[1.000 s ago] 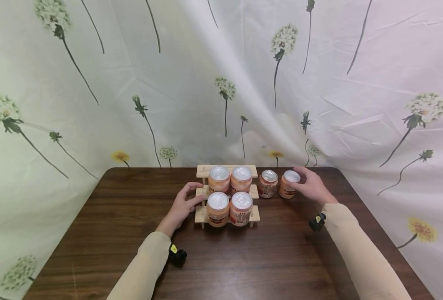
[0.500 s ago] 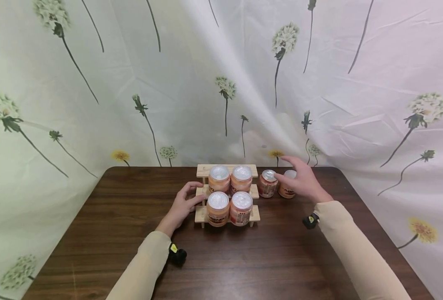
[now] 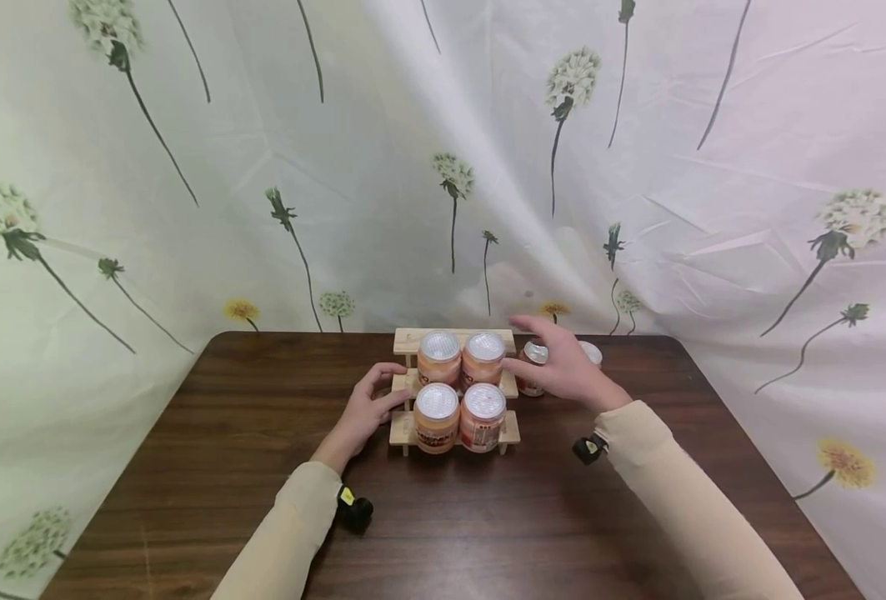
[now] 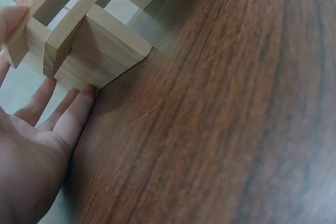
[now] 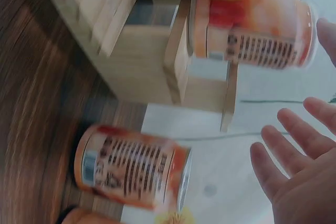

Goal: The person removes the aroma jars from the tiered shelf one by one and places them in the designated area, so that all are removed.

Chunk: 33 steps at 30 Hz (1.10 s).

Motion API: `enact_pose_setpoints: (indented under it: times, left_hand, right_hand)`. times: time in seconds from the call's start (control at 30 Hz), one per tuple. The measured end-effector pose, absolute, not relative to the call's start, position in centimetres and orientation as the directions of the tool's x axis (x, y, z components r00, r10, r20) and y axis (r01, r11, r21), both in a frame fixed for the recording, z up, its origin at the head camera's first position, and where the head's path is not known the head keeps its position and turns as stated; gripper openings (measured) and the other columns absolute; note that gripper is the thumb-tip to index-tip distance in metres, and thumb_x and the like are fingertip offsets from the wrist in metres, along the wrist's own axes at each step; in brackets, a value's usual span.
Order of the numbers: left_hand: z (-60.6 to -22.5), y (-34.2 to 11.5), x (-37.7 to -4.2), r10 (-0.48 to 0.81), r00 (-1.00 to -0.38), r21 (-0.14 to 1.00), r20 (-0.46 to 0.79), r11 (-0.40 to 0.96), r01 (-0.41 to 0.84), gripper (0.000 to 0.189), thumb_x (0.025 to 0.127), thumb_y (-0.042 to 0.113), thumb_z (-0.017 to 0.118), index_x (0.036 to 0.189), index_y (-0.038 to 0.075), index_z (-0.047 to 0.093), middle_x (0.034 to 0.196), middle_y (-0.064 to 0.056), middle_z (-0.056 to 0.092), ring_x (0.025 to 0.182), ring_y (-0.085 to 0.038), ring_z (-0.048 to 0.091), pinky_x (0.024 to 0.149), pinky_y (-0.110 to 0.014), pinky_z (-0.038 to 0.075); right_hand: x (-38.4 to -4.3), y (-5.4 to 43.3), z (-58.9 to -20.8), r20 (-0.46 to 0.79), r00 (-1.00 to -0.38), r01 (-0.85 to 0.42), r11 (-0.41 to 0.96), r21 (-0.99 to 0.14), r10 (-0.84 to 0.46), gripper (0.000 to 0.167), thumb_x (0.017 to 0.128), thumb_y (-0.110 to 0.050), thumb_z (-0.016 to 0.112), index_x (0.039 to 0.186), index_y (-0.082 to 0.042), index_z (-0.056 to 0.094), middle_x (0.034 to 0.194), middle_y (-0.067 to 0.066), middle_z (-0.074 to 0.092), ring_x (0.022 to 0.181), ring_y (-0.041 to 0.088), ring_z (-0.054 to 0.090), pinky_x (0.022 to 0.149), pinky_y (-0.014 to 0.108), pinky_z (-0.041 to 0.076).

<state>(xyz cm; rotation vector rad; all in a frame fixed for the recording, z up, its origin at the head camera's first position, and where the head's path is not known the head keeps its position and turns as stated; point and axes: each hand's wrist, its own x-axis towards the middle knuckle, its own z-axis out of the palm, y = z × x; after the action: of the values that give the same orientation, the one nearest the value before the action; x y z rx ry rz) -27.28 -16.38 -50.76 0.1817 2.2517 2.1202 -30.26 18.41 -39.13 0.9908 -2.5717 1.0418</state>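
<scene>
A stepped wooden rack (image 3: pixel 453 340) stands on the table with several orange cans with silvery lids on it: a front left can (image 3: pixel 436 421), a front right can (image 3: pixel 483 421), a rear left can (image 3: pixel 438 360) and a rear right can (image 3: pixel 483 360). My left hand (image 3: pixel 363 412) rests at the rack's left side; in the left wrist view its fingertips (image 4: pixel 86 92) touch the wooden side panel. Holding nothing, my right hand (image 3: pixel 563 367) hovers just right of the rear right can, fingers spread. Below it, a loose can (image 5: pixel 134 169) stands upright on the table, partly hidden in the head view.
Another loose can (image 3: pixel 591 353) is mostly hidden behind the right hand. The dark wooden table (image 3: pixel 210 467) reaches back to a white curtain (image 3: pixel 367 208) printed with dandelions. A small black camera is strapped to each wrist.
My right hand has let go of the far right can and moved left, over the other loose can, to beside the rack's rear right can. The left hand has stayed at the rack.
</scene>
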Motion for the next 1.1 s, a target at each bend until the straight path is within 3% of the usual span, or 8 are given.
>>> enact_pose_setpoints:
  times: [0.2,0.53,1.1]
  left_hand:
    - [-50.7,-16.4,-27.2,0.116,-0.992,0.997,0.050,0.053,0.056,0.039,0.101,0.018,0.073,0.137,0.014,0.058,0.144,-0.018,0.048,0.105,-0.020,0.064,0.074,-0.030,0.055]
    - [-50.9,-16.4,-27.3,0.116,-0.991,0.997,0.059,0.039,0.064,0.040,0.101,0.016,0.073,0.137,0.013,0.057,0.143,-0.018,0.048,0.103,-0.018,0.065,0.070,-0.028,0.054]
    - [-50.8,-16.5,-27.2,0.121,-0.992,0.998,0.047,0.046,0.053,0.042,0.102,0.017,0.072,0.139,0.011,0.055,0.144,-0.019,0.045,0.106,-0.018,0.064,0.075,-0.029,0.055]
  right_hand:
    - [-30.3,16.3,-39.2,0.373,-0.749,-0.642,0.463,-0.611,-0.547,0.068,0.093,-0.031,0.083,0.150,-0.008,0.054,0.143,0.013,0.061,0.126,0.032,0.062,0.099,0.055,0.053]
    - [-30.2,14.9,-39.7,0.304,-0.796,-0.560,0.445,-0.699,-0.524,0.064,0.093,-0.034,0.083,0.147,-0.011,0.057,0.131,0.003,0.065,0.111,0.021,0.065,0.085,0.039,0.058]
    - [-30.2,14.6,-39.9,0.252,-0.839,-0.487,0.458,-0.744,-0.482,0.057,0.092,-0.042,0.082,0.138,-0.018,0.061,0.124,0.001,0.067,0.111,0.021,0.067,0.087,0.042,0.057]
